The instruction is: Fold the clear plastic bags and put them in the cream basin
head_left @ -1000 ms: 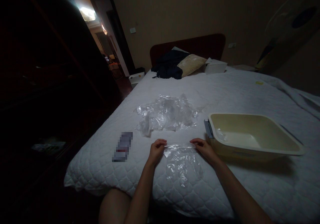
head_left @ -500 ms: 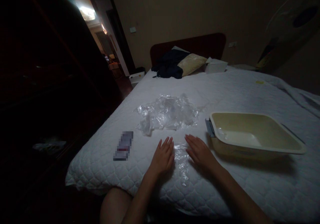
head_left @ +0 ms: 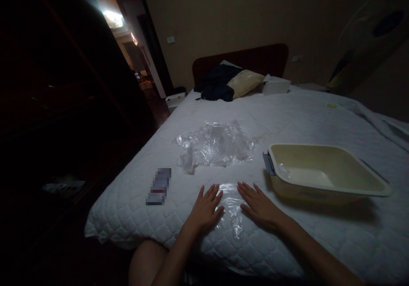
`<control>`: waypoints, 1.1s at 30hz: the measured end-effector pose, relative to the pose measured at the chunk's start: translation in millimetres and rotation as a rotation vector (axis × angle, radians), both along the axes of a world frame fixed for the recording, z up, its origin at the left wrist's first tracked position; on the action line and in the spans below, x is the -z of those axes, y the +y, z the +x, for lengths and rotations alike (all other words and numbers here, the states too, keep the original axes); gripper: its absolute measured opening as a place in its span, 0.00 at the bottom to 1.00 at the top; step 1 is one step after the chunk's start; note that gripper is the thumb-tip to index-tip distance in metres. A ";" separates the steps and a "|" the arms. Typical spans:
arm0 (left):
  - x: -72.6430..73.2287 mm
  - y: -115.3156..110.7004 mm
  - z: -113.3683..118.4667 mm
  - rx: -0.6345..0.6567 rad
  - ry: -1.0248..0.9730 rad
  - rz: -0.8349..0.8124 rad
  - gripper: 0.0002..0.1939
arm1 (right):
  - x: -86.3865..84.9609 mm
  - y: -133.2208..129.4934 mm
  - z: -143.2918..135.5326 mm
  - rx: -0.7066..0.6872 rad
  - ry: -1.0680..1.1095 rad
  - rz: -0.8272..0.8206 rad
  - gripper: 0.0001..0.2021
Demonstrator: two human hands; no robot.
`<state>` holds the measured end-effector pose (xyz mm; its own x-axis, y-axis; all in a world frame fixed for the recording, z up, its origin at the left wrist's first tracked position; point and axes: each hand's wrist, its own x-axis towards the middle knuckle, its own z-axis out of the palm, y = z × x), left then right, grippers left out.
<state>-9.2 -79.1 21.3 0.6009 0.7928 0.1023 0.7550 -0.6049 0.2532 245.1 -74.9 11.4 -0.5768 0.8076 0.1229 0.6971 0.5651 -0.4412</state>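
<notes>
A clear plastic bag [head_left: 232, 207] lies spread on the white quilted bed [head_left: 128, 205], close to its near edge. My left hand [head_left: 206, 207] rests flat on the bag's left side, fingers spread. On the opposite side, my right hand [head_left: 258, 205] lies flat too, its fingers stretched forward over the bag's edge. Beyond my fingertips is a crumpled heap of clear plastic bags [head_left: 217, 143]. To the right of my right hand stands a cream plastic bin [head_left: 332, 194] with a grey clip on its left end.
A pixelated flat item [head_left: 159, 187] lies left of my hands. At the bed's far end are dark clothing [head_left: 217, 81], a pale pillow [head_left: 246, 83] and a white box [head_left: 276, 85]. A fan [head_left: 383, 26] stands at the right.
Both hands have come slightly nearer to me and their fingers are more spread. More of the bag between them shows, and it looks flatter at its far end.
</notes>
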 end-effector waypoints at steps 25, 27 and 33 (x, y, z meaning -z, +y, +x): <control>7.7 -5.2 -16.4 -0.050 0.009 0.056 0.26 | 21.7 6.8 8.1 0.203 0.244 -0.036 0.23; 8.4 -5.8 -18.3 -0.056 -0.050 0.046 0.25 | 20.4 7.0 8.3 0.222 0.322 -0.059 0.22; 12.4 -0.4 -16.5 -0.273 -0.512 -0.081 0.21 | 16.8 17.1 8.9 0.405 0.663 -0.166 0.17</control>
